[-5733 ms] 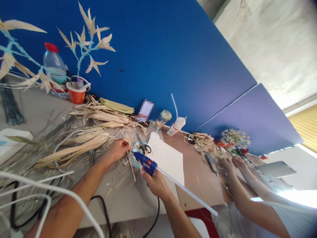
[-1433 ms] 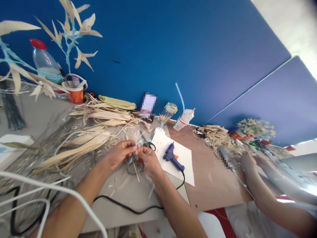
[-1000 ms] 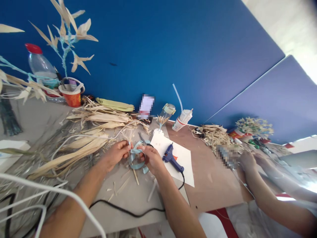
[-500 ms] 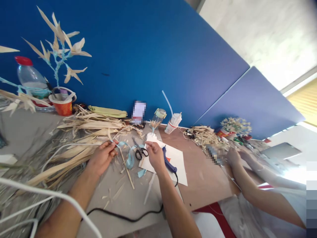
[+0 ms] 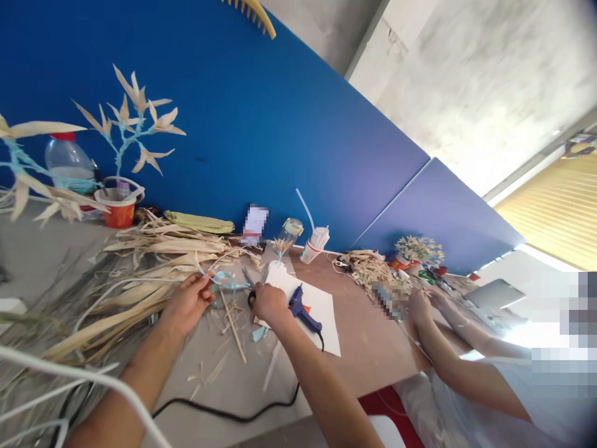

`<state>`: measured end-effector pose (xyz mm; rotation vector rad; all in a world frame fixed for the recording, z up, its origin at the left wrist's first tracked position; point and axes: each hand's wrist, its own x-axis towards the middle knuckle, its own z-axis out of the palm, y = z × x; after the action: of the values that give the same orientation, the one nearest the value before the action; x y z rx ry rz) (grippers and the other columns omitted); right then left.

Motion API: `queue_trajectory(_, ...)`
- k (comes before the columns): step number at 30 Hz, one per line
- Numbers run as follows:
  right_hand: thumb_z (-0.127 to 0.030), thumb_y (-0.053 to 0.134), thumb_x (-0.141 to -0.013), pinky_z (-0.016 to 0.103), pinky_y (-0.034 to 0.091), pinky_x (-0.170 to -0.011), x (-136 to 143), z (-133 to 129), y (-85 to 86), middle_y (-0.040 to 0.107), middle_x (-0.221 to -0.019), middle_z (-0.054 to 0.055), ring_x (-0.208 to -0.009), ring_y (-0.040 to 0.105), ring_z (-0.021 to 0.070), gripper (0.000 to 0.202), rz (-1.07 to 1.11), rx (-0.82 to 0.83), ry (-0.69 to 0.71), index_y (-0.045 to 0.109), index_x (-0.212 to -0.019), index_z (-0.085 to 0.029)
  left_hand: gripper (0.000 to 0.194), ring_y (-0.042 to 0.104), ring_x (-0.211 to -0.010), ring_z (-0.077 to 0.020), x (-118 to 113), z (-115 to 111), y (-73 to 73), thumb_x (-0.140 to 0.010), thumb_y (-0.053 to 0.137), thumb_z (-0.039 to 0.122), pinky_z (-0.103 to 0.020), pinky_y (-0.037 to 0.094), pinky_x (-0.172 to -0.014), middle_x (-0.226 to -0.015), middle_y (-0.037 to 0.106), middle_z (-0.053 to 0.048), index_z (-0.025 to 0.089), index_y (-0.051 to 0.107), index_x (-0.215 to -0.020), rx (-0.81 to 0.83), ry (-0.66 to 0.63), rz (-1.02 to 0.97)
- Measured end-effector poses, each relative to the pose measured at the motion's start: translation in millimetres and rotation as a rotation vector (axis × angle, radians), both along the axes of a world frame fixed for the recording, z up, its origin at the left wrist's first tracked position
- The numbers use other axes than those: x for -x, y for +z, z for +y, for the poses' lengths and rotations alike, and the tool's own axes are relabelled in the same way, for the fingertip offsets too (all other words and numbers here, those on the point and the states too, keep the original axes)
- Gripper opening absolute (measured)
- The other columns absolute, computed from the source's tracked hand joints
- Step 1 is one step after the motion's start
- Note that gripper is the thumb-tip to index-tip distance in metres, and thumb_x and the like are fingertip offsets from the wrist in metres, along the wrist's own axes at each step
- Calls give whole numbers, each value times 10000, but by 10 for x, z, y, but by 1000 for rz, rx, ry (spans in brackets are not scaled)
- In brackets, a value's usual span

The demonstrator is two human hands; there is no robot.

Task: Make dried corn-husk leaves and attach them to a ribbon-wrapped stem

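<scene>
My left hand [image 5: 190,303] is closed, with thumb and fingertips pinching a thin stem [image 5: 200,269] where pale blue ribbon is attached. From there the blue ribbon [image 5: 228,285] stretches across to my right hand [image 5: 270,303], whose fingers are bent closed around its end. The fingertips on that side are partly hidden. Under and beside my right hand lie scissors [image 5: 248,277], one handle loop showing. A thin stick [image 5: 233,326] rests on the table below the ribbon. Just right of my right hand, a blue glue gun [image 5: 305,310] lies on a white sheet [image 5: 330,323].
Dried corn husks [image 5: 140,274] cover the table's left side. Behind stand a red pot [image 5: 119,214] with husk flowers, a phone [image 5: 254,224], a bottle [image 5: 290,233] and a white cup [image 5: 315,244]. A black cable [image 5: 233,415] crosses the front. Another person's hands [image 5: 422,305] work at right.
My right hand has moved down and left relative to the table, partly covering the scissors. The looped ribbon has been drawn straighter. The camera view has shifted.
</scene>
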<state>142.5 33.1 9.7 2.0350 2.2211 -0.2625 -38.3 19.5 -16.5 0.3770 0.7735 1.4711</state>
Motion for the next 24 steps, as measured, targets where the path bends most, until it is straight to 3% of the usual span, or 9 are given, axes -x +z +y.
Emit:
queue_trajectory(5, -136, 666, -672, 416, 461, -830, -82, 107, 39, 696, -1069, 183, -1030, 637, 342, 383, 239, 33, -81, 659, -1055, -155, 130, 564, -529, -92, 34, -7, 55, -690, 725, 99, -206, 479, -492, -614, 600, 28, 166, 631, -751, -26, -93, -139)
queue_trajectory(7, -149, 661, -674, 361, 476, -758, -184, 127, 59, 717, -983, 159, -932, 666, 303, 319, 332, 46, -96, 681, -993, -150, 126, 638, -616, -132, 34, -11, 55, -712, 708, 85, -229, 511, -524, -671, 650, 5, 174, 635, -762, -3, -114, -149)
queue_trajectory(10, -203, 620, -735, 273, 452, -572, -362, 98, 70, 716, -813, 92, -638, 638, 182, 324, 509, 86, -129, 648, -1052, -140, 126, 695, -717, -175, 14, -23, 48, -739, 681, 67, -273, 552, -589, -764, 704, -19, 178, 630, -770, 10, -145, -162)
queue_trajectory(12, -264, 622, -756, 230, 405, -494, -463, 26, 67, 681, -730, 33, -507, 545, 114, 363, 784, 152, -146, 607, -1101, -155, 123, 710, -729, -188, -8, -32, 46, -752, 670, 61, -301, 570, -625, -778, 718, -24, 174, 624, -771, -5, -166, -171)
queue_trajectory(15, -334, 779, -618, 199, 371, -473, -549, -149, 67, 618, -655, -24, -499, 496, 91, 505, 1534, 379, -153, 606, -1067, -184, 126, 726, -716, -199, -42, -45, 53, -756, 662, 41, -308, 585, -644, -768, 723, -22, 159, 618, -766, -18, -154, -149)
queue_trajectory(17, -343, 835, -558, 183, 353, -470, -560, -282, 81, 626, -664, -14, -527, 498, 86, 533, 1765, 488, -105, 632, -1020, -169, 116, 732, -735, -206, -61, -55, 60, -761, 656, 34, -297, 592, -655, -809, 732, -33, 145, 624, -776, -24, -149, -118)
queue_trajectory(20, -348, 842, -588, 182, 327, -461, -545, -449, 111, 671, -748, 40, -526, 484, 76, 515, 1807, 597, -45, 650, -1014, -132, 91, 733, -780, -217, -74, -73, 70, -768, 657, 46, -316, 603, -686, -986, 735, -69, 133, 637, -787, -49, -180, -84)
queue_trajectory(24, -422, 851, -574, 189, 291, -471, -560, -594, 113, 634, -711, 20, -537, 458, 78, 618, 1817, 610, 0, 658, -1087, -136, 79, 730, -817, -240, -65, -90, 75, -751, 689, 79, -366, 610, -719, -1172, 693, -68, 143, 653, -779, -92, -216, -74)
